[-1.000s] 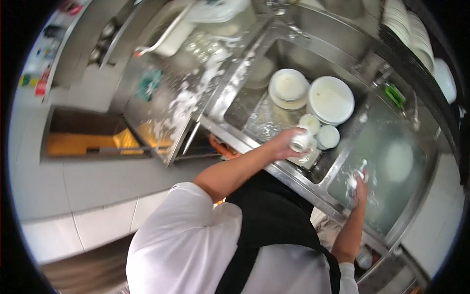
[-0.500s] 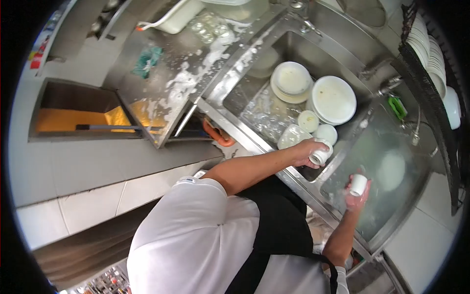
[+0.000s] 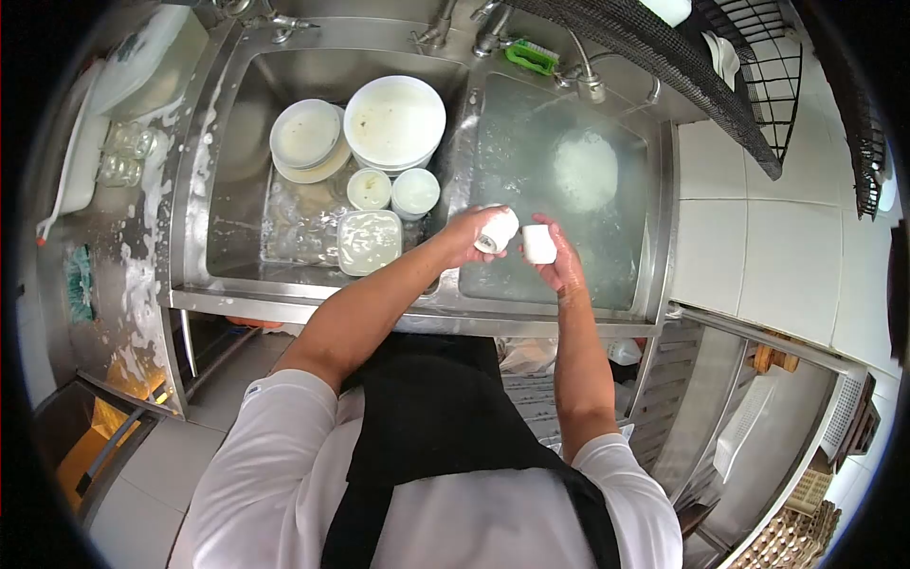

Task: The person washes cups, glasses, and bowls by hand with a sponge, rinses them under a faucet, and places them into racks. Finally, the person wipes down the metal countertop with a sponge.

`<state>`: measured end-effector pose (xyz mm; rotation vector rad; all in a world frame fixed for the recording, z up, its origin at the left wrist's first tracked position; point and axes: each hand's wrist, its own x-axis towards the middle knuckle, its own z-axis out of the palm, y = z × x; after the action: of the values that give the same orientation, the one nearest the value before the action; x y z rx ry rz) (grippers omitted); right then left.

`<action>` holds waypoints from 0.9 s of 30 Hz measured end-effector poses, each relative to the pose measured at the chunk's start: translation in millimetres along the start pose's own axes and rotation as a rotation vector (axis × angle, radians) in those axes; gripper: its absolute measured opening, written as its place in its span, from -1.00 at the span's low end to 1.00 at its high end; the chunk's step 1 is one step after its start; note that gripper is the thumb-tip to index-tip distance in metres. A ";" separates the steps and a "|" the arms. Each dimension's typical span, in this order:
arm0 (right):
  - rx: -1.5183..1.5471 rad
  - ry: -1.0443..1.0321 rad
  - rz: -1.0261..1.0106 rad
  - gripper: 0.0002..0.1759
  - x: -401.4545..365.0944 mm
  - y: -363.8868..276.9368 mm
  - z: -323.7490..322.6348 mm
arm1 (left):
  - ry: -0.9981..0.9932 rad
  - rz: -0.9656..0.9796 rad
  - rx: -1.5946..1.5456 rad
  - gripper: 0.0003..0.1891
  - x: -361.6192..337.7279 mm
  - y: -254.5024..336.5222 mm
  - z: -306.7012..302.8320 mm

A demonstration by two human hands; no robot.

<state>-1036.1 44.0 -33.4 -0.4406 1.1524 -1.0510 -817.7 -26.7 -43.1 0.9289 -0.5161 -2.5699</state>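
My left hand [image 3: 463,237] grips a small white cup [image 3: 497,229] over the divider between the two sink basins. Just to its right, above the water-filled basin [image 3: 502,294], my right hand [image 3: 565,266] has its fingers round another small white cup [image 3: 539,245]. A narrow gap separates the cups. In the left basin [image 3: 237,204] sit a stack of large white bowls [image 3: 394,119], stacked plates [image 3: 307,134], two small round cups [image 3: 370,189] [image 3: 415,192] and a squarish dish [image 3: 370,243]. Something white and round [image 3: 585,171] lies under the cloudy water.
Left of the sink, the foamy steel counter [image 3: 133,284] bears a green scrubber [image 3: 80,283], clear glasses [image 3: 121,169] and a plastic tub [image 3: 152,62]. Behind are taps [image 3: 439,28] and a green brush [image 3: 532,57]. A black rack [image 3: 664,71] overhangs the upper right.
The view has turned and shifted toward the right basin. My left hand and its cup have moved right, closer to the cup in my right hand, which now hangs over the water's near left part.
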 end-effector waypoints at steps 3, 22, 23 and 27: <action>-0.101 0.100 0.123 -0.45 5.4 13.1 -36.5 | 0.066 -0.043 -0.026 -0.61 32.1 -22.1 8.1; 0.387 -0.463 0.399 -0.55 35.3 38.7 -108.1 | 0.393 -0.099 -0.113 -0.62 77.2 -89.8 48.5; 0.386 -0.479 0.384 -0.55 35.2 29.3 -108.9 | 0.265 -0.085 -0.409 -0.64 73.9 -80.4 65.7; 0.444 -0.584 0.291 -0.51 20.0 9.3 -119.8 | 0.222 0.158 -0.360 -0.62 87.2 -86.3 46.2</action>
<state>-1138.7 57.0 -97.9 -0.1936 0.4276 -0.8122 -929.0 19.4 -95.2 0.9804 -0.0568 -2.2771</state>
